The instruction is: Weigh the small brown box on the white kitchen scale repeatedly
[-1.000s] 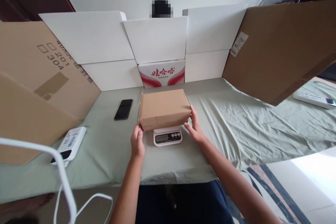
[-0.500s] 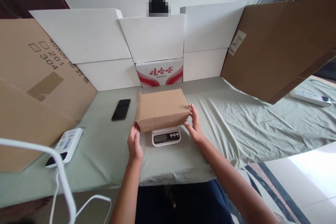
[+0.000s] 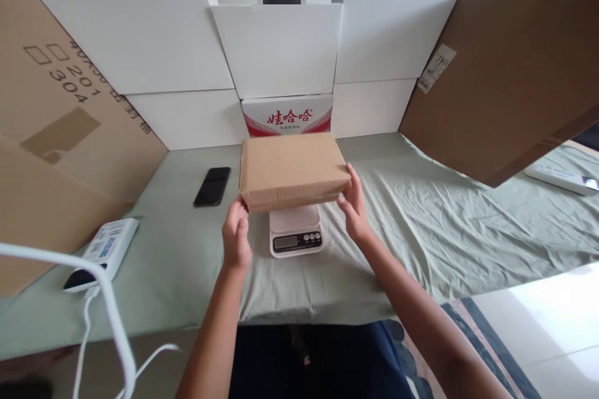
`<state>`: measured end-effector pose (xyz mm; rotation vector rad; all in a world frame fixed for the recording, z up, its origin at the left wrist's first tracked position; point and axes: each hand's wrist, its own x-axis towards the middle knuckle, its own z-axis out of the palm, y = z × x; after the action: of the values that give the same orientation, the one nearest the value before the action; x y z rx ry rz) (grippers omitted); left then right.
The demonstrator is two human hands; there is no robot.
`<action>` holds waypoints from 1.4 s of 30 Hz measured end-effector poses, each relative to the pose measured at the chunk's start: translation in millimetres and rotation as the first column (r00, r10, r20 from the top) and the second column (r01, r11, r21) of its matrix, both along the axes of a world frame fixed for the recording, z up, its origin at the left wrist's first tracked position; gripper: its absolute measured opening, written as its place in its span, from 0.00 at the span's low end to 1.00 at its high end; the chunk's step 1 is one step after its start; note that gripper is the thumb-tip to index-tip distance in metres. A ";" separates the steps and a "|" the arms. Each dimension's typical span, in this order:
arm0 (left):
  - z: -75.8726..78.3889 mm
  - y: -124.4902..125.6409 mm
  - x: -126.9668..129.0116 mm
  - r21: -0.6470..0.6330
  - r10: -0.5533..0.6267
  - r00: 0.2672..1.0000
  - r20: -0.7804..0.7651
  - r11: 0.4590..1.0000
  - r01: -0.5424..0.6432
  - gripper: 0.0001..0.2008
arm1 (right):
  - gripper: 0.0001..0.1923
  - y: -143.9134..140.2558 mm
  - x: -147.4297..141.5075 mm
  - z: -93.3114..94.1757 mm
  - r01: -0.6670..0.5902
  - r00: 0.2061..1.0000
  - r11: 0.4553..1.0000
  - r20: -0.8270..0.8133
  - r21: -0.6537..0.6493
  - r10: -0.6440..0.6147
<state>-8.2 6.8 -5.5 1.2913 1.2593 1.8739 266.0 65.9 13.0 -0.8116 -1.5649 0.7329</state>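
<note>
Between my two hands is a closed brown cardboard box [image 3: 294,165], raised above a small white digital scale [image 3: 296,230]. My left hand [image 3: 237,234] grips its near left corner, the fingertips partly hidden beneath it. At the near right corner my right hand [image 3: 354,204] holds on, fingers along the side and thumb low at the front. The scale's front panel with its small display and buttons faces me, and part of its pale platform shows under the box. No digits are readable on the display.
A black phone [image 3: 212,186] lies left of the box. White boxes [image 3: 285,50] stand behind, with large cardboard panels [image 3: 505,75] at both sides. A white power strip [image 3: 105,252] with its cable sits at left. Green cloth [image 3: 421,230] covers the table.
The cardboard box has risen off the scale and moved slightly away from me, held by both hands. More of the scale's platform now shows. The camera view has shifted a little.
</note>
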 end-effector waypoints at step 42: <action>-30.0 112.5 -24.2 -0.132 -0.131 0.991 -0.025 0.983 0.126 0.32 | 0.45 94.6 -33.5 -39.3 -0.091 0.989 0.979 -0.129 -0.183 0.068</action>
<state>-32.3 119.3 -35.5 1.3067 1.2619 1.6588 232.5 160.5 -26.3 -0.8291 -1.4394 0.9834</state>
